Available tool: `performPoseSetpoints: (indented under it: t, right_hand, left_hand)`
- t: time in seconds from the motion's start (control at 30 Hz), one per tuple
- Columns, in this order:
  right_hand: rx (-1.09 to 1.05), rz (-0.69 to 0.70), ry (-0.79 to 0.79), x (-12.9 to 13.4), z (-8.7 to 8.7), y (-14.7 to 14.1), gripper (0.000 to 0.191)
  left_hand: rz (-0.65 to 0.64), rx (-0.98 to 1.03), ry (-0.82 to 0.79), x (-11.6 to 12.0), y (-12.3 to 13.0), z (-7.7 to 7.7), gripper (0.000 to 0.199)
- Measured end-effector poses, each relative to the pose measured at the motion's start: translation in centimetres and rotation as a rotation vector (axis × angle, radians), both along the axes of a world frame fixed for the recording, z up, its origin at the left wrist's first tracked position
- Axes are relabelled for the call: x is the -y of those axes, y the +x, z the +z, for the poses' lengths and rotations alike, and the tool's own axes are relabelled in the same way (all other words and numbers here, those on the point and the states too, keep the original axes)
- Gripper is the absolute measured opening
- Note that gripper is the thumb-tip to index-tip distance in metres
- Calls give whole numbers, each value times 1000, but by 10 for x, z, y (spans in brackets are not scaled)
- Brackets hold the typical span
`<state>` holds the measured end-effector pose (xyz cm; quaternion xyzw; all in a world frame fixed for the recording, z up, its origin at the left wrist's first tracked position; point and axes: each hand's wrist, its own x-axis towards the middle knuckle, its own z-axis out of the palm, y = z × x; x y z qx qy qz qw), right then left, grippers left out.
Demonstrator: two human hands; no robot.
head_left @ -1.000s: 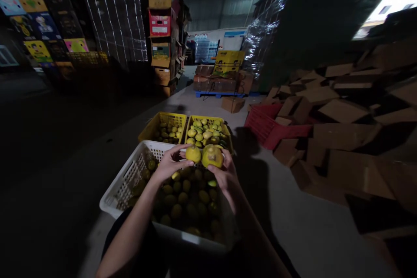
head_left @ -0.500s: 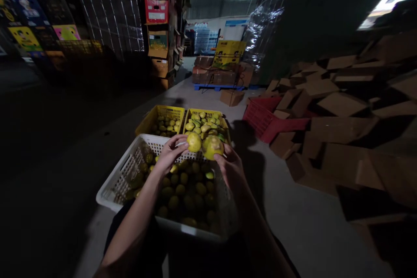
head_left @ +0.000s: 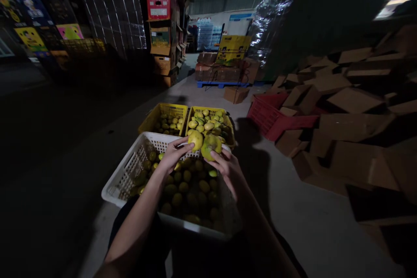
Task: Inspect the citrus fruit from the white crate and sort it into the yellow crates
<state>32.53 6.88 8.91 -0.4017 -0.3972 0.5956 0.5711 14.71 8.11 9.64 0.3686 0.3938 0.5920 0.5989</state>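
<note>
My left hand (head_left: 174, 153) grips a yellow lemon (head_left: 195, 140) between thumb and fingers. In my right hand (head_left: 229, 167) is a larger, greener lemon (head_left: 210, 147), its blemished side turned away from plain view. The two fruits are held side by side, close together, above the far rim of a white plastic crate (head_left: 122, 173). Inside that crate lie many shaded yellow-green lemons (head_left: 183, 187). Just beyond stand a yellow crate (head_left: 148, 125) at left and another yellow crate (head_left: 232, 137) at right, both holding lemons.
To the right, flattened and open cardboard boxes (head_left: 352, 156) lie heaped around a red crate (head_left: 265, 117). Ahead, a blue pallet (head_left: 221, 84) bears cartons and a yellow box (head_left: 233, 49). A tall stack of boxes (head_left: 160, 37) rises at the back left.
The right-hand lemon has been turned, so a greener side shows and its pale brown patch is gone from view. My right fingers have shifted on it. The view has swung slightly left.
</note>
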Motion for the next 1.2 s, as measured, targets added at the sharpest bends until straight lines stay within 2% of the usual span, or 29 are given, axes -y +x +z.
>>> performPoseSetpoints:
  t: [0.1, 0.23, 0.33, 0.6, 0.8, 0.97, 1.2]
  right_hand:
    - [-46, 11, 4, -1, -1, 1, 35]
    - [-113, 13, -32, -6, -8, 4, 38]
    - [-134, 22, -48, -8, -13, 4, 33]
    - [-141, 117, -33, -6, -12, 3, 30]
    - [-248, 101, -76, -15, -19, 0, 25]
    - [-243, 85, -149, -14, -16, -6, 23]
    - [-139, 148, -8, 3, -6, -9, 30]
  left_hand:
    - [-27, 55, 22, 0, -4, 0, 39]
    - [-67, 121, -37, -1, -8, 0, 38]
    - [-52, 161, -59, -3, -8, 0, 39]
    - [-20, -10, -29, -1, -8, 0, 46]
    - [-24, 122, -7, -3, -12, -1, 49]
    - [-83, 129, -59, -3, -11, 1, 39]
    - [-101, 32, -23, 0, -6, 2, 44]
